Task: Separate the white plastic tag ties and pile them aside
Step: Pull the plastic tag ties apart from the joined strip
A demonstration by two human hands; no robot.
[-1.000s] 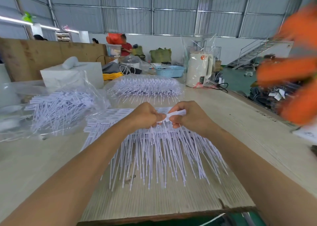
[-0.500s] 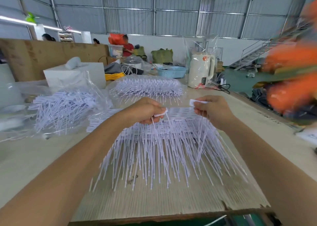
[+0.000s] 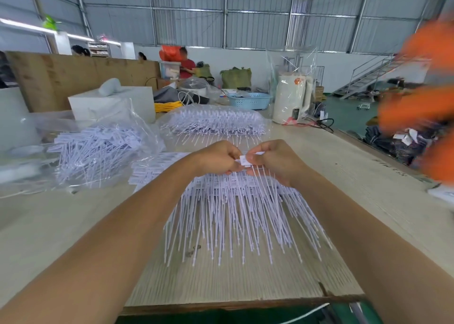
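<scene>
A joined strip of white plastic tag ties [image 3: 240, 213] hangs from both my hands above the wooden table [image 3: 61, 230], thin stems fanning down toward me. My left hand [image 3: 216, 160] pinches the strip's top edge. My right hand [image 3: 275, 161] is close beside it, fingers closed on the small white tag heads [image 3: 244, 161] between the two hands. A flat pile of tag ties [image 3: 152, 170] lies on the table just left of and behind my left hand.
A clear bag of tag ties [image 3: 98, 149] lies at the left. Another bagged bundle [image 3: 216, 123] sits behind my hands. Farther back stand a white box [image 3: 110, 105], a blue basket [image 3: 248, 101] and a wrapped white kettle [image 3: 292, 100]. A blurred orange shape [image 3: 422, 102] fills the right edge.
My right hand had pulled away to the right with a section of ties; now it is back against my left hand, both pinching the strip's top.
</scene>
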